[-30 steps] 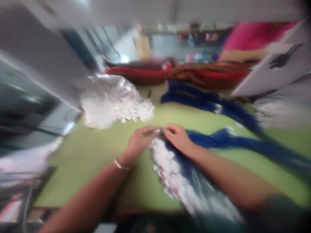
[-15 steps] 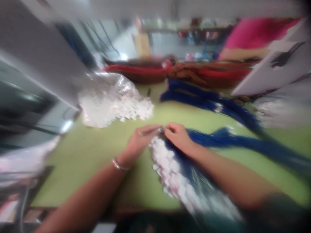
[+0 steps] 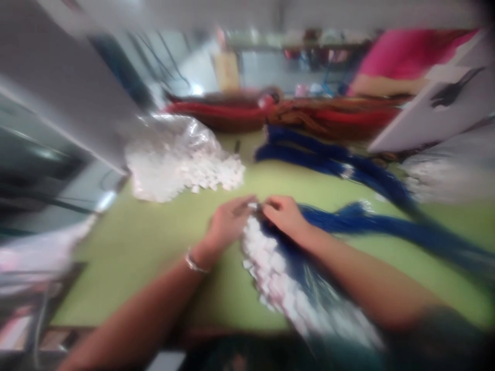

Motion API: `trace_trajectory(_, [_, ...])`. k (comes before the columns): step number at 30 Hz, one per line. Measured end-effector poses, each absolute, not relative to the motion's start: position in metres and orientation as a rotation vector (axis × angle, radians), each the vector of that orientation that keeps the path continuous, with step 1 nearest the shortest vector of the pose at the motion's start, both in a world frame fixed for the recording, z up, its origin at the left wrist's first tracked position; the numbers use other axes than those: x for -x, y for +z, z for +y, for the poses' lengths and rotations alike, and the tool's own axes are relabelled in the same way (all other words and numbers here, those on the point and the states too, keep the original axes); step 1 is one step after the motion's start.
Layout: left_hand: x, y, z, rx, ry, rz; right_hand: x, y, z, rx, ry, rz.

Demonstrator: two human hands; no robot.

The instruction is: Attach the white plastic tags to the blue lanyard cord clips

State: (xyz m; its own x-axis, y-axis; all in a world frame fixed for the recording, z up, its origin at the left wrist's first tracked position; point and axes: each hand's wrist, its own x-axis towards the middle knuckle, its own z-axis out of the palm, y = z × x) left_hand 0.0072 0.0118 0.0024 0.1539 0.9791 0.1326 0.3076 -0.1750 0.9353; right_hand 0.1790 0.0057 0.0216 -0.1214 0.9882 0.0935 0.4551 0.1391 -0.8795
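My left hand (image 3: 231, 219), with a bracelet at its wrist, is closed on a small white connector (image 3: 252, 205) at its fingertips. Facing it, my right hand (image 3: 284, 212) pinches the end of a dark blue wire (image 3: 280, 239); blur hides the exact grip. The fingertips of both hands almost meet. Below them a row of white connectors (image 3: 266, 257) slants toward my lap, beside the blue wires under my right forearm. Behind the right hand lies a tied bundle of blue wires (image 3: 348, 219).
A clear plastic bag (image 3: 170, 154) spills white connectors on the green table (image 3: 154, 242). More blue bundles (image 3: 309, 149) and red and brown wires (image 3: 232, 113) lie behind. Another bag (image 3: 444, 172) stands at right, near a grey panel (image 3: 460, 103). A person in pink (image 3: 402, 56) is beyond.
My left hand has shifted slightly to the right and its fingers have curled closer to my right hand. The right hand has hardly moved. The things on the table stay where they were.
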Motion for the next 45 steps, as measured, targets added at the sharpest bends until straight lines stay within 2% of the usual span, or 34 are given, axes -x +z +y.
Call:
trace_trajectory(6, [-0.009, 0.006, 0.011, -1.637, 1.039, 1.237, -0.177, 0.021, 0.005, 1.383, 0.809, -1.766])
trace_trajectory(12, [-0.001, 0.018, 0.008, -1.638, 0.998, 1.194, -0.185, 0.029, 0.012, 1.354, 1.003, -1.716])
trace_trajectory(17, [0.002, 0.043, -0.004, -1.906, 0.652, 0.566, -0.189, 0.023, 0.027, 1.393, 0.549, -1.984])
trace_trajectory(20, [-0.01, 0.056, -0.021, -2.088, 0.502, 0.245, -0.181, 0.016, 0.029, 1.526, 0.47, -2.221])
trace_trajectory(24, [-0.019, 0.06, -0.036, -2.231, 0.527, 0.105, -0.174, 0.01, 0.03, 1.664, 0.452, -2.319])
trace_trajectory(27, [-0.007, 0.051, -0.028, -2.226, 0.693, 0.282, -0.176, 0.005, 0.035, 1.612, 0.428, -2.218])
trace_trajectory(31, [0.012, 0.032, 0.001, -2.144, 1.016, 1.016, -0.184, 0.007, 0.039, 1.522, 0.51, -1.901])
trace_trajectory(33, [0.013, 0.024, 0.011, -2.136, 0.898, 1.208, -0.187, 0.013, 0.037, 1.496, 0.589, -1.811])
trace_trajectory(37, [0.002, 0.024, 0.011, -2.2, 0.59, 1.014, -0.189, 0.023, 0.032, 1.458, 0.631, -1.757])
trace_trajectory(41, [0.004, 0.034, 0.012, -2.164, 0.504, 0.945, -0.185, 0.024, 0.029, 1.488, 0.818, -1.906])
trace_trajectory(45, [0.031, 0.038, 0.043, -2.114, 0.583, 1.327, -0.175, 0.024, 0.027, 1.611, 0.778, -2.127])
